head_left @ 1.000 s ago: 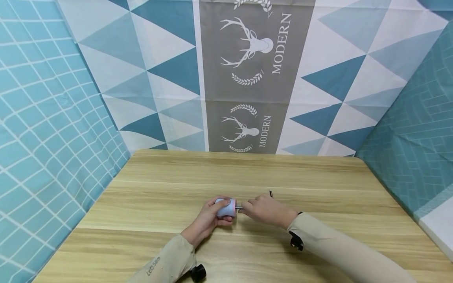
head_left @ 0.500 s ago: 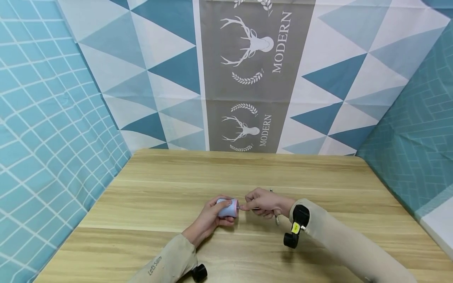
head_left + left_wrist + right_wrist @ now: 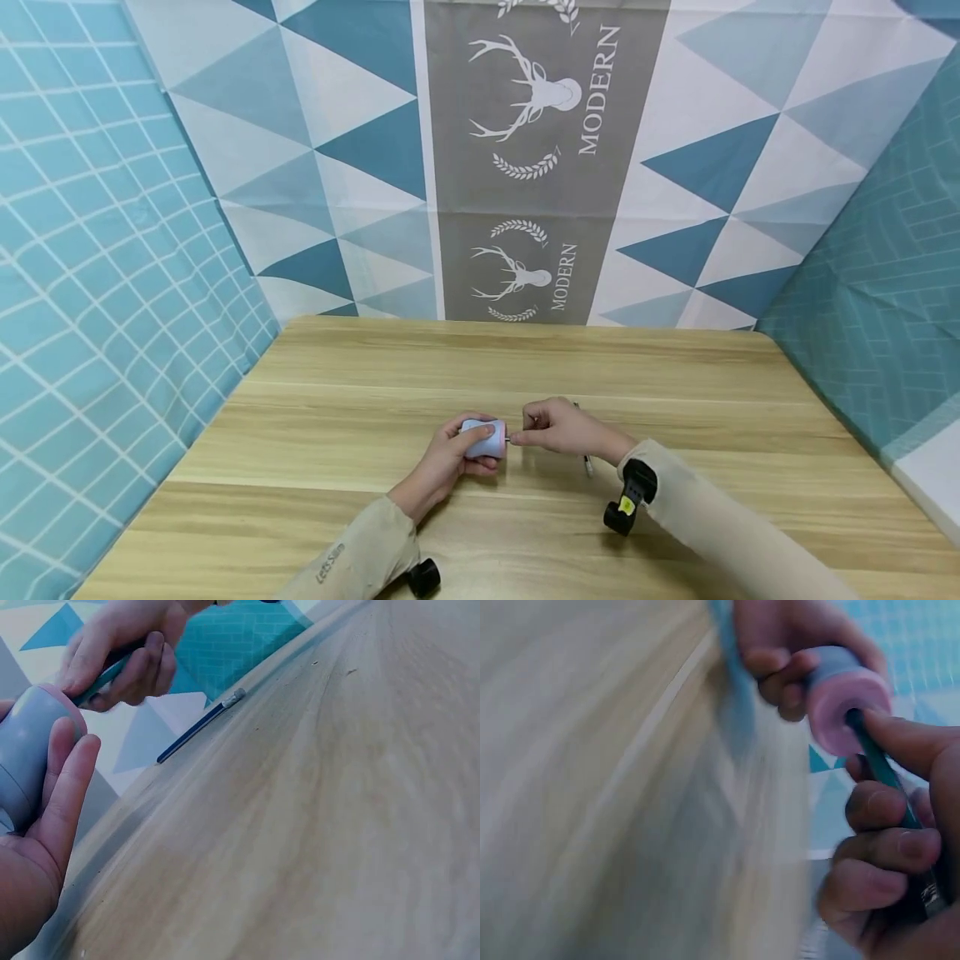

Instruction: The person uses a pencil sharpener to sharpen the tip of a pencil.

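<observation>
My left hand (image 3: pixel 442 467) holds a lavender-blue pencil sharpener (image 3: pixel 480 440) on its side, thumb across its top and fingers beneath. Its pink end (image 3: pixel 825 712) faces right and has a dark hole in the middle. Into that hole runs a dark green pencil (image 3: pixel 881 766), whose point is hidden inside. My right hand (image 3: pixel 564 429) grips this pencil, with the index finger stretched along it close to the hole and the other fingers curled round the shaft, as the right wrist view shows. Both hands are above the wooden table.
A second, dark pencil (image 3: pixel 196 730) with a silvery end lies on the wooden table (image 3: pixel 315 450), partly behind my right hand in the head view. Patterned cloth (image 3: pixel 360 167) hangs behind the table's far edge, with blue cloth at both sides.
The right hand has rolled over at the wrist, turning its wrist camera into view, and its index finger now lies straighter along the pencil. The left hand and sharpener have barely shifted.
</observation>
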### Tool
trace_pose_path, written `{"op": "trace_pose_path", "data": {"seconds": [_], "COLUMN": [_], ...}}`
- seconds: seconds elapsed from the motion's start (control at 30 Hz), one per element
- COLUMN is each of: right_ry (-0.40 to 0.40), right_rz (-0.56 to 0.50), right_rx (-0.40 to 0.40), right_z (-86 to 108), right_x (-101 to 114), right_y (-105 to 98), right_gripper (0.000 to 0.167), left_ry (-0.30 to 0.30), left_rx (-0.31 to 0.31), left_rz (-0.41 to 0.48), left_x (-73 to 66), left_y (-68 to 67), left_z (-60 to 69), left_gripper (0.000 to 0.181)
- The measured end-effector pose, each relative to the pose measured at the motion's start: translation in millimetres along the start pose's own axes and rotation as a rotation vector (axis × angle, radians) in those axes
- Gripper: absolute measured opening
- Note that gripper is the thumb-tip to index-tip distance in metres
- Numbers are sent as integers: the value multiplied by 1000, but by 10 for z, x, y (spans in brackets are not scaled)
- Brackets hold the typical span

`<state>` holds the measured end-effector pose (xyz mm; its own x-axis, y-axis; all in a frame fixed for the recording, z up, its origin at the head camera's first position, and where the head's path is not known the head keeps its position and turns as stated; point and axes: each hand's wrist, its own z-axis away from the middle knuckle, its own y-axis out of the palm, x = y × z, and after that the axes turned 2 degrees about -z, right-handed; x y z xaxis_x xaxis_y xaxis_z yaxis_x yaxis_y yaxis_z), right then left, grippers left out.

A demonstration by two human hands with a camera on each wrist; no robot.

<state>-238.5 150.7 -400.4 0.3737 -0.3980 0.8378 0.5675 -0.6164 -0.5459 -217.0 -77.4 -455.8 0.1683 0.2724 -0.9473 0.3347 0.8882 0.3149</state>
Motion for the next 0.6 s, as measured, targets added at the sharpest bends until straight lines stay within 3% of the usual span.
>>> {"op": "trace_pose_path", "data": {"seconds": [0.1,0.2,0.37,0.43,0.5,0.6], "right_ry": [-283,-548,-782,-843,-914,-967], "right_rz": [412,823,1353,1459,1495,1414], "right_rx": [-98,-181,-211,-228,-278,-363], "right_z": [64,119,183,188,167,111], "right_x": [62,104,95,69,20,-28], "right_y": [-6,-13,-61,-69,-47,20], "right_gripper": [22,24,13,27,42,37], "left_ry": [10,14,14,11,9,8], "left_rx": [24,32,30,30,29,27], "left_rz": [17,33,42,39,37,34], "left_x": [9,-1,-19,-22,-21,-8], "left_y": [-5,-13,-13,-9,-6,-9], "left_z": [-9,-1,8,15,23,26], "left_gripper": [19,18,19,19,18,16]}}
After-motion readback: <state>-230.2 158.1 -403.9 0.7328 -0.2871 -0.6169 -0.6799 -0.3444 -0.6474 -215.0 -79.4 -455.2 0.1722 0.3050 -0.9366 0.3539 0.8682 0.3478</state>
